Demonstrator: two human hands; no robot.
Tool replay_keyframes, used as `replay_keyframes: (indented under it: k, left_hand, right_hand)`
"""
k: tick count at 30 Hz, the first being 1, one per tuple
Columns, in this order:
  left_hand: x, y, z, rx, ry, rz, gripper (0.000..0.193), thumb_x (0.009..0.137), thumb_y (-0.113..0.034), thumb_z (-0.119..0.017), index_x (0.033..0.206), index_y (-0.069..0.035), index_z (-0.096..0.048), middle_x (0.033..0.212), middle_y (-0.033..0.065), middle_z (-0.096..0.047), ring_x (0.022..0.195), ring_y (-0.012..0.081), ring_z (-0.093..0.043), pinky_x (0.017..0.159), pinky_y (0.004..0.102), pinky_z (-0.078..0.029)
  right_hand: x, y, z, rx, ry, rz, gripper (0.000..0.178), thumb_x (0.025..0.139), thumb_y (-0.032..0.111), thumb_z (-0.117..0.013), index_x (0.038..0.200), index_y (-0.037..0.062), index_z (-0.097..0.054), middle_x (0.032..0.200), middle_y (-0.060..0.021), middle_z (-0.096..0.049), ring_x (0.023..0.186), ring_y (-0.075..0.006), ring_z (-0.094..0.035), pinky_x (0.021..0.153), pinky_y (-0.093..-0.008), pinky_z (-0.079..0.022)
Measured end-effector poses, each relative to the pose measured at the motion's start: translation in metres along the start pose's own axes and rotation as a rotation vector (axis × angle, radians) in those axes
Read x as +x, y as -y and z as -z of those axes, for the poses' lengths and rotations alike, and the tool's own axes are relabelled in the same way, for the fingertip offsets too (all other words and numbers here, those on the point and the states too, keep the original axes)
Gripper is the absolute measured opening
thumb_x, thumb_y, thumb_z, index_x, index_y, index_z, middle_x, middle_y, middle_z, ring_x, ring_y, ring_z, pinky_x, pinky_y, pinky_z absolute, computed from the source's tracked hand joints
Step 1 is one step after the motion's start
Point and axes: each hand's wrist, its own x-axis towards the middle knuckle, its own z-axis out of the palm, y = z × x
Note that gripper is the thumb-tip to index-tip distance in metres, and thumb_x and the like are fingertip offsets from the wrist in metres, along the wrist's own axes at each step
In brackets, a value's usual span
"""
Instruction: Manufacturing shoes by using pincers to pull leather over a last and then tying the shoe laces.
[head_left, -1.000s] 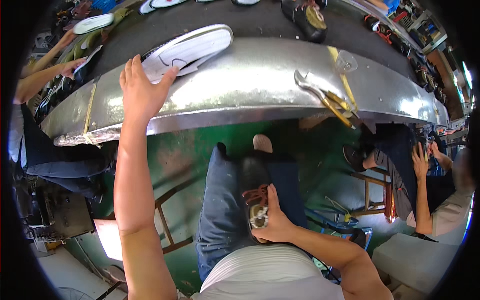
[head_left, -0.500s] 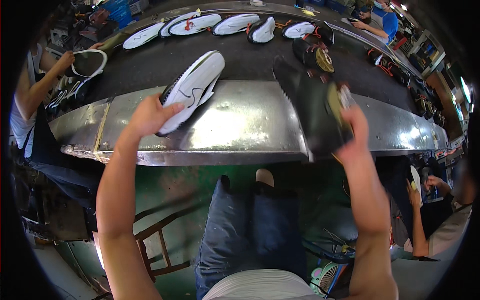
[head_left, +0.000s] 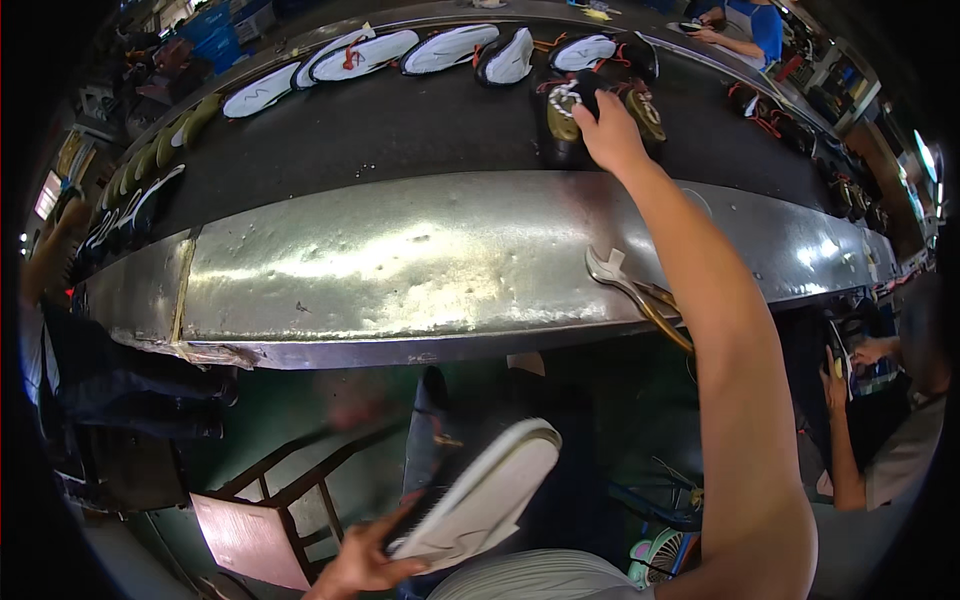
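Pinching the white-soled shoe (head_left: 490,495) in my left hand (head_left: 372,562), in the head view I now have it at six o'clock; my right hand (head_left: 608,128) has taken the dark shoe (head_left: 560,132) to one o'clock, pinch unclear, so the shoes seem to have swapped places.

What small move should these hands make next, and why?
Probably the right hand should let go of the dark shoe: it seems to rest on the black surface beside a similar shoe, while the left hand holds a white-soled shoe.
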Motion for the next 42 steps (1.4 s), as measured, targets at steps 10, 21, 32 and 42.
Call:
replay_keyframes:
  k: [10,21,32,42]
  left_hand:
    - [0.064,-0.028,-0.104,0.858,0.101,-0.313,0.091,0.083,-0.061,-0.068,0.134,0.011,-0.049,0.132,0.0339,-0.052,0.129,0.0463,-0.047,0.102,0.0515,-0.044]
    - [0.175,-0.015,-0.112,-0.132,0.300,-0.015,0.077,0.085,-0.045,-0.076,0.143,-0.001,-0.049,0.130,0.0194,-0.063,0.122,0.0284,-0.060,0.105,0.0368,-0.045]
    - [0.097,-0.014,-0.080,-0.833,0.116,-0.152,0.087,0.088,-0.002,-0.073,0.156,-0.015,-0.021,0.125,0.0063,-0.058,0.116,0.0164,-0.055,0.102,0.0336,-0.044]
    - [0.089,-0.009,-0.075,-0.213,-0.019,-0.408,0.073,0.100,-0.040,-0.055,0.155,-0.003,-0.023,0.162,0.0225,-0.012,0.151,0.0324,-0.017,0.120,0.0414,-0.018]
  right_hand:
    - [-0.222,0.058,0.188,-0.366,0.564,0.179,0.051,0.091,0.027,-0.066,0.132,-0.0006,-0.052,0.139,-0.0184,-0.049,0.129,-0.0348,-0.047,0.102,-0.0484,-0.043]
    - [-0.332,0.095,0.231,0.761,0.553,-0.554,0.025,0.100,0.018,-0.057,0.116,-0.0007,-0.057,0.089,-0.0080,-0.066,0.078,-0.0146,-0.064,0.073,-0.0318,-0.052]
    - [-0.435,0.178,0.266,0.929,1.034,-0.715,0.031,0.100,0.023,-0.058,0.122,0.0017,-0.060,0.097,-0.0047,-0.069,0.081,-0.0107,-0.063,0.077,-0.0271,-0.051]
    - [-0.406,0.193,0.271,1.321,1.212,-0.851,0.038,0.103,0.023,-0.054,0.131,-0.0036,-0.054,0.121,-0.0085,-0.066,0.105,-0.0161,-0.063,0.091,-0.0321,-0.050]
